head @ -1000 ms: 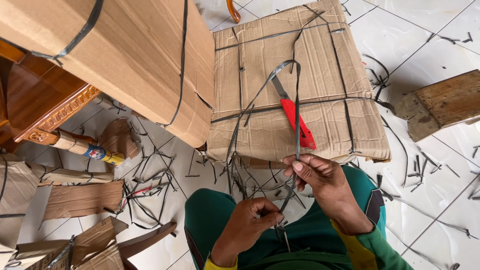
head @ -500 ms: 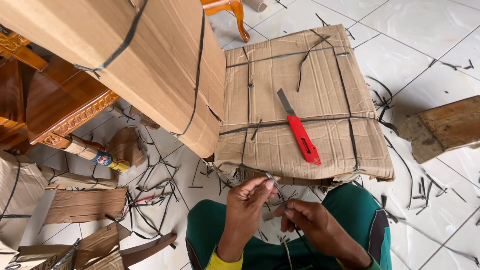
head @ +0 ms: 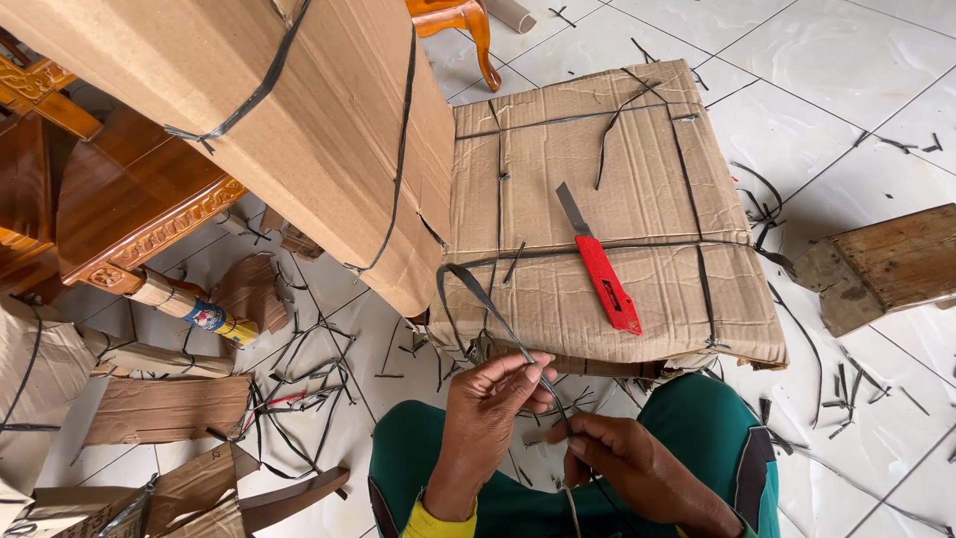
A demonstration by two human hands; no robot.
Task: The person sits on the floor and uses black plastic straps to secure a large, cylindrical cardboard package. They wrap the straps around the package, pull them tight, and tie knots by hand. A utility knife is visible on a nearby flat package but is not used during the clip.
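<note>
L hand (head: 488,413) pinching black strap (head: 478,299) | R hand (head: 622,463) fingers clenched on same strap lower down | strap loops up to cardboard bundle (head: 558,289) front edge | red cutter (head: 602,274) lying on top, untouched

Strap (head: 478,299) loop now low at cardboard bundle (head: 607,199) front edge; left hand (head: 488,418) pinches it, right hand (head: 627,463) below.
</note>
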